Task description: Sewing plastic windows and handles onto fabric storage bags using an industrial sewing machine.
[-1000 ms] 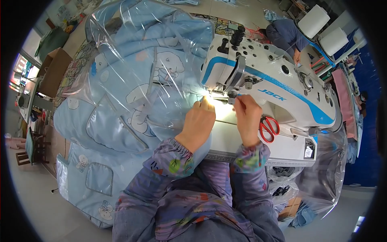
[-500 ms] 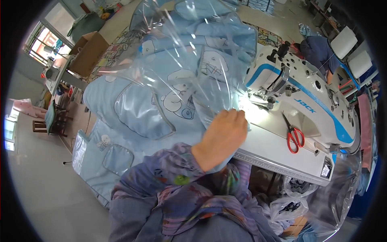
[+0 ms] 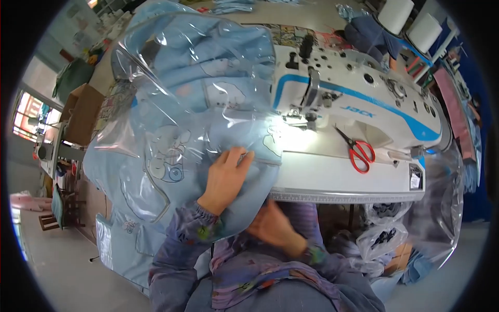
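Observation:
A large light-blue fabric piece [image 3: 197,112] with white cartoon animals and pockets lies bunched on the left, partly under a glossy clear plastic sheet [image 3: 125,143]. Its right edge lies by the lit needle area of a white and blue sewing machine [image 3: 358,96]. My left hand [image 3: 226,179] rests on the fabric left of the needle, fingers bent and pinching at the layers. Below the machine bed's front edge, my right hand [image 3: 275,229] is beside the fabric's hanging edge; it is blurred and its fingertips are partly hidden.
Red-handled scissors [image 3: 359,155] lie on the white machine bed [image 3: 322,177], which has a ruler strip [image 3: 343,197] along its front. Thread cones [image 3: 395,15] stand behind at right. Clear bags [image 3: 382,239] hang below. A cardboard box [image 3: 83,114] stands at far left.
The view has swung so the machine sits further left. My left hand has moved back from the needle onto the fabric. My right hand has come into view below the table edge.

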Tool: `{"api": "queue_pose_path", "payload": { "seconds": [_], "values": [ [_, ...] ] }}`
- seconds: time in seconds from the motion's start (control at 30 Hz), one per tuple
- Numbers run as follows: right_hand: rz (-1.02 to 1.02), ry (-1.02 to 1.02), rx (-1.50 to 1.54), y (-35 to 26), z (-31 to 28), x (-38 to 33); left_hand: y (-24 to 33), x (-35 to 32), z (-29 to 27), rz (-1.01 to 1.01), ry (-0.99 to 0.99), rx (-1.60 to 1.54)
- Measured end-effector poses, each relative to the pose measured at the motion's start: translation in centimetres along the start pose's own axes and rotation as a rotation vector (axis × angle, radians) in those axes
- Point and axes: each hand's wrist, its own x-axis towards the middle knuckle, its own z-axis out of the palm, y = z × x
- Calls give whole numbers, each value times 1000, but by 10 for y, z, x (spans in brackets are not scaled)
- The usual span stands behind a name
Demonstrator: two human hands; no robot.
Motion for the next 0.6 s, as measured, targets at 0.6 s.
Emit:
{"api": "queue_pose_path", "payload": {
  "seconds": [0.6],
  "values": [
    [-464,216,-716,-18,51,-32,79,28,25,56,-232,289]
  ]
}}
